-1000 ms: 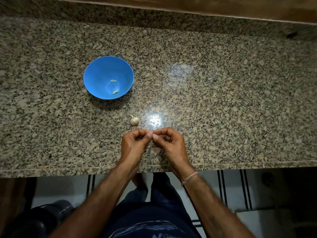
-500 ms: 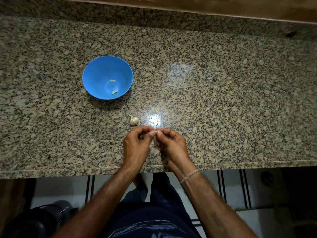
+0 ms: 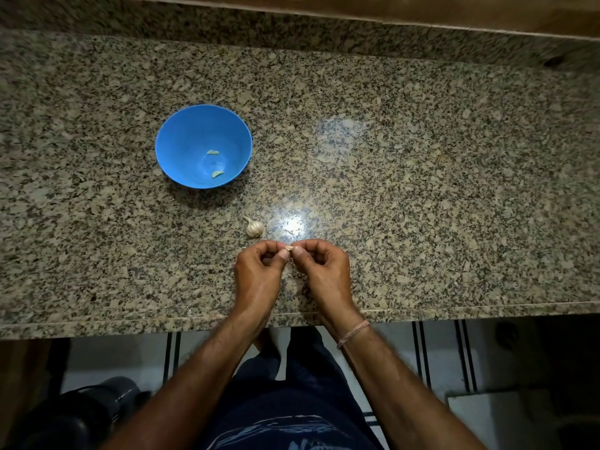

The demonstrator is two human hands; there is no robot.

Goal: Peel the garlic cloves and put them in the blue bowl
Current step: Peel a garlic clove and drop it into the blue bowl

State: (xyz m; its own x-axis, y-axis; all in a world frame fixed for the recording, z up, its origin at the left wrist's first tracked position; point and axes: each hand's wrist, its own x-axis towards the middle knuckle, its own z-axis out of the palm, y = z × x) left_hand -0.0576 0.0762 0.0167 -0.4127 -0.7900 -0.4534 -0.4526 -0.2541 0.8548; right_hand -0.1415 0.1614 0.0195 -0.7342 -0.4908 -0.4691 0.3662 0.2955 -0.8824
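Near the counter's (image 3: pixel 422 190) front edge, the left hand (image 3: pixel 258 274) and right hand (image 3: pixel 324 271) are pinching one garlic clove (image 3: pixel 288 247) between curled fingertips, beside the garlic bulb (image 3: pixel 254 227). Two peeled cloves (image 3: pixel 213 152) are lying in the blue bowl (image 3: pixel 181 141). Both hands are holding their earlier position.

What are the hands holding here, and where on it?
One garlic clove, pinched from both sides: left hand on its left side, right hand on its right.
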